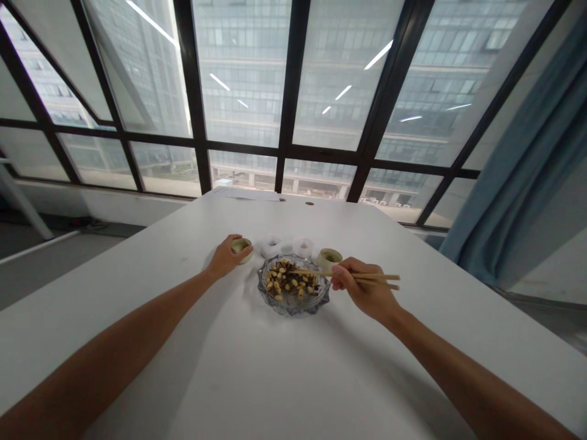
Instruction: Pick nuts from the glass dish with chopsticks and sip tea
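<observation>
My left hand [229, 255] is wrapped around a small greenish cup [241, 246] standing on the table. In my right hand [364, 282] is a pair of wooden chopsticks [376, 278], their tips reaching into a heap of pale nut-like pieces and dark thin bits [293, 282]. The heap lies in a clear glass dish [293, 309] with a scalloped rim. Just behind my right hand stands a second greenish cup [329, 256]. Whether the chopstick tips grip a piece is too small to tell.
Two small whitish translucent containers [271, 245] stand behind the dish, between the cups. Paper sheets [247, 194] lie at the far edge of the white table [257, 366]. Large windows rise beyond, and a blue curtain [513, 159] hangs at right.
</observation>
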`<action>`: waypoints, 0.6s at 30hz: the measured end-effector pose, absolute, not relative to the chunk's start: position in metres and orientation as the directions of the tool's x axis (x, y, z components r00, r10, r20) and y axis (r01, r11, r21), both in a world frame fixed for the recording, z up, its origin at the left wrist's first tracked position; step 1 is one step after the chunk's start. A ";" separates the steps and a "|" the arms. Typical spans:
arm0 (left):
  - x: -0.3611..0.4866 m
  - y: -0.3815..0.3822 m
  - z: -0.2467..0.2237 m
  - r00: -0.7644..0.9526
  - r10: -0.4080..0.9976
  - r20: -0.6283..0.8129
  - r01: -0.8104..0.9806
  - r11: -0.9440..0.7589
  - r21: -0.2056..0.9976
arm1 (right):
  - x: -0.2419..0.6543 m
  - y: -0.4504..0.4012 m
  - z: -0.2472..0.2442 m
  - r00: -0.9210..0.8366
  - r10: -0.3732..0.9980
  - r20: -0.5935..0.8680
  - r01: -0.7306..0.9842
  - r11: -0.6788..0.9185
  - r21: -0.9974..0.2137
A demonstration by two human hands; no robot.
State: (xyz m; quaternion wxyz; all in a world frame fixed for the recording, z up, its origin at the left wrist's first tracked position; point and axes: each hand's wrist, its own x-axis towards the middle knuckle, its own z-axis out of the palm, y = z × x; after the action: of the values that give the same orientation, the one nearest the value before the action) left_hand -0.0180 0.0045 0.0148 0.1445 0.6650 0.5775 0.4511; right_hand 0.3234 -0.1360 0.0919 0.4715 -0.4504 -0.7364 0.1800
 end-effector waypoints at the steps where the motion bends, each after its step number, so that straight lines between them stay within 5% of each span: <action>1: -0.018 0.005 0.014 -0.072 0.896 0.438 0.639 -0.296 0.710 | 0.323 -0.136 0.091 -0.112 0.833 0.541 0.475 0.523 -0.707; 8: -0.016 0.005 0.014 -0.078 0.887 0.455 0.634 -0.308 0.709 | 0.323 -0.133 0.090 0.063 0.809 0.585 0.354 0.530 -0.770; 18: -0.014 0.003 0.016 -0.083 0.889 0.450 0.656 -0.291 0.697 | 0.335 -0.137 0.095 -0.062 0.794 0.605 0.510 0.546 -0.665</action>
State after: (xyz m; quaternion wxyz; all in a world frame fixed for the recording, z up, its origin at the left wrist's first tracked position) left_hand -0.0137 0.0028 0.0161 0.1294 0.6646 0.5812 0.4514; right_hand 0.3350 -0.1372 0.0951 0.5113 -0.4557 -0.7153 0.1390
